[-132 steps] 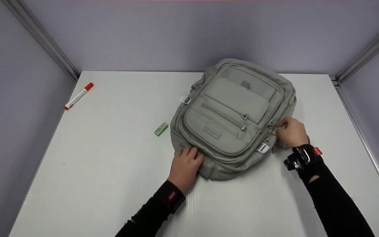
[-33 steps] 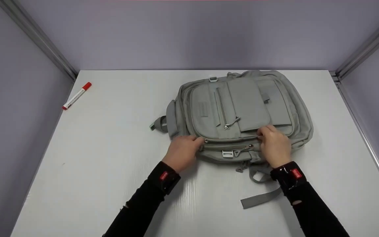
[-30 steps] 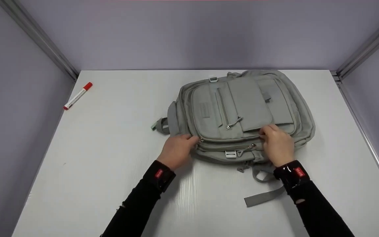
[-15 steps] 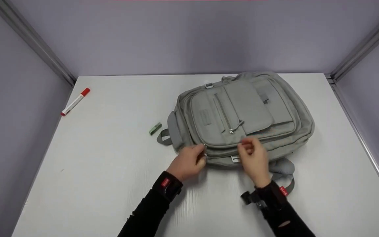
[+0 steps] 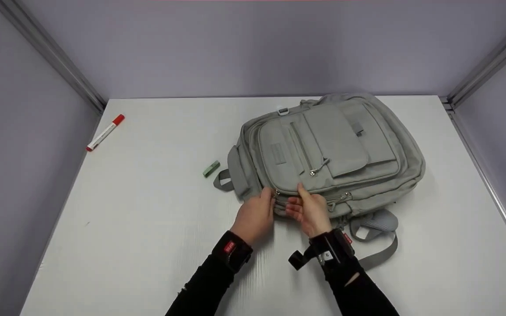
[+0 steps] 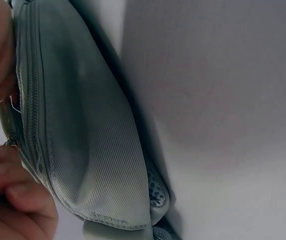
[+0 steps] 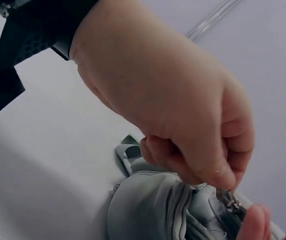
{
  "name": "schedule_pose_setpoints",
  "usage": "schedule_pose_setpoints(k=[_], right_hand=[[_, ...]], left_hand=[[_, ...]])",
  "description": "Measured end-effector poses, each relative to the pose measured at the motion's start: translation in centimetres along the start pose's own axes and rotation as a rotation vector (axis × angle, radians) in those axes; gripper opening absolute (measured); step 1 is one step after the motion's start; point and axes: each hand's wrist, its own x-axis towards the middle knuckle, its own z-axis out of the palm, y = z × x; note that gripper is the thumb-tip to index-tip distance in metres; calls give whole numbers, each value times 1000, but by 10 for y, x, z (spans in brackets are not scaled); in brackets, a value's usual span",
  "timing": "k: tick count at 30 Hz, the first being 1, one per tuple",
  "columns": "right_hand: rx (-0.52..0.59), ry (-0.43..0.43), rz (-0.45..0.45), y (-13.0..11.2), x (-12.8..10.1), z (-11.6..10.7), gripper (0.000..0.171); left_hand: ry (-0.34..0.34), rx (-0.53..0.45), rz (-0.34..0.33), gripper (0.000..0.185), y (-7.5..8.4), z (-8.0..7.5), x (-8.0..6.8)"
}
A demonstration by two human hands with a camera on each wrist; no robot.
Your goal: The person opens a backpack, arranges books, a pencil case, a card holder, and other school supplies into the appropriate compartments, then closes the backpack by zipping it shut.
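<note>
A grey-green backpack lies front side up on the white table, its handle end to the left. My left hand pinches a metal zipper pull at the near lower corner of the front pocket. In the right wrist view, that left hand bends down over the zipper, thumb against finger. Just to its right is my right hand, thumb reaching up to the pocket's edge and the other fingers loosely bent below. Its fingertips show only at the bottom of the right wrist view.
A small green block lies left of the backpack's handle loop. Farther left is a red-capped white marker. Shoulder straps trail from the near side of the backpack. Grey panels enclose the table.
The backpack has turned from slanted to nearly sideways over several seconds. My right hand has left its place farther right along the pocket edge and moved left, close beside my left hand.
</note>
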Motion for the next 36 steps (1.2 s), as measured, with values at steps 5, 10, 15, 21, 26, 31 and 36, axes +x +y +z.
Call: schedule_pose_setpoints(k=[5, 10, 15, 21, 26, 31, 36], right_hand=[[-83, 18, -34, 4, 5, -6, 19], [-272, -6, -135, 9, 5, -25, 29], [-453, -65, -179, 2, 3, -56, 38], [-652, -183, -161, -17, 7, -95, 39], [-676, -174, -158, -32, 11, -122, 35], [-644, -139, -180, -45, 16, -145, 33], [-638, -89, -230, -59, 23, -160, 36]], left_hand=[[125, 137, 68, 22, -2, 3, 2], [236, 196, 145, 27, -9, 5, 0], [320, 224, 210, 31, -18, 6, -2], [359, 245, 221, 33, -23, 4, -2], [362, 247, 214, 32, -27, 3, -1], [349, 229, 183, 31, -29, 1, -1], [344, 230, 187, 32, -28, 2, 0]])
